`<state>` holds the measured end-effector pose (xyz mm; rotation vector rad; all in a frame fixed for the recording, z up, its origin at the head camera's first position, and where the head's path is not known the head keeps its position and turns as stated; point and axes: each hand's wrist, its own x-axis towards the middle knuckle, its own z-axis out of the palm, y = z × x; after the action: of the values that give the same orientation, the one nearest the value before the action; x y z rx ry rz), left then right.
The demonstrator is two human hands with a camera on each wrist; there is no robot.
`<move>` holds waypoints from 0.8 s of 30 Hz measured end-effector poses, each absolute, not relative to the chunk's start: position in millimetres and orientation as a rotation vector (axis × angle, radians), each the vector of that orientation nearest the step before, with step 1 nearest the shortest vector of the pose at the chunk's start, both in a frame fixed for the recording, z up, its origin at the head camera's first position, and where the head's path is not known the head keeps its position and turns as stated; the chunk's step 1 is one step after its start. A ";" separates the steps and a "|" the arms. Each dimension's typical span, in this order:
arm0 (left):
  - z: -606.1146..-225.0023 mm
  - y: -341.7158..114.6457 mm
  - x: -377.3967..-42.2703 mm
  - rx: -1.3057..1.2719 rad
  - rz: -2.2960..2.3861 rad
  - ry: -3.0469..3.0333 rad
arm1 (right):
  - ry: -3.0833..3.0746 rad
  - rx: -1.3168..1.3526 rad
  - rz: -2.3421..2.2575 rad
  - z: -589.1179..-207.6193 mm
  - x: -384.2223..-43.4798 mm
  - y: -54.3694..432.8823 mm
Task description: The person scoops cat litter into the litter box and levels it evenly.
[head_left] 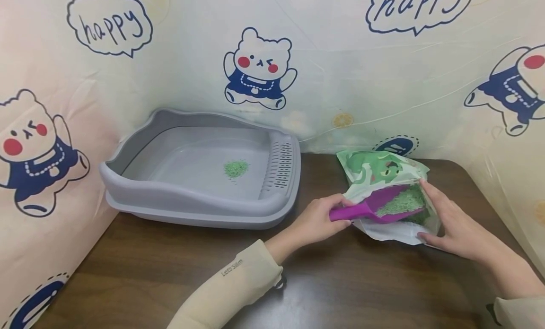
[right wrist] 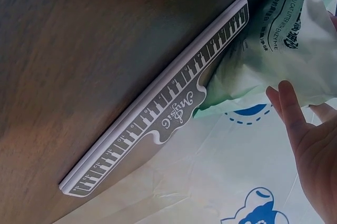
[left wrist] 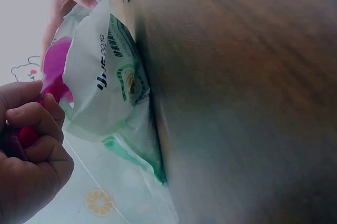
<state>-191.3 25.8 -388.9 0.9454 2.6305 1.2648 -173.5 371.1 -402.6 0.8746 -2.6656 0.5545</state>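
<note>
My left hand (head_left: 315,220) grips the handle of a purple scoop (head_left: 362,210), its fingers curled round it in the left wrist view. The scoop's bowl lies in the mouth of a cat litter bag (head_left: 368,168) and carries a heap of green litter pellets (head_left: 402,200). At the bag's right side, my right hand (head_left: 461,232) holds the mouth, fingers on the far edge and thumb on the near edge. Its fingertips touch the white and green bag in the right wrist view. The bag hides what lies deeper inside.
A grey litter box (head_left: 204,208) stands on the brown table (head_left: 306,281) at left, with a small patch of green pellets (head_left: 235,168) on its floor. Beside the bag lies a ruler (right wrist: 152,108) with piano keys. A printed cloth (head_left: 332,78) hangs behind.
</note>
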 end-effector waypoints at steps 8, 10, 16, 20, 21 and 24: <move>-388.4 13.6 -188.2 0.966 1.314 2.578 | -2.709 0.836 0.592 -401.7 -173.6 370.8; -387.4 10.6 -187.3 0.968 1.337 2.558 | -2.709 0.835 0.598 -401.9 -173.8 371.5; -389.2 3.9 -185.4 0.975 1.385 2.513 | -2.680 0.850 0.595 -403.1 -173.7 371.2; -390.2 2.0 -184.2 0.963 1.401 2.487 | -2.664 0.859 0.589 -403.5 -173.7 370.5; -390.2 1.7 -184.1 0.963 1.404 2.482 | -2.663 0.860 0.588 -403.5 -173.7 370.6; -389.0 0.9 -184.1 0.965 1.410 2.474 | -2.664 0.858 0.587 -403.2 -173.6 370.7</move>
<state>-184.1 0.9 -389.0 0.9650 2.4742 1.4101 -173.6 370.7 -403.2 0.8582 -2.6638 0.5867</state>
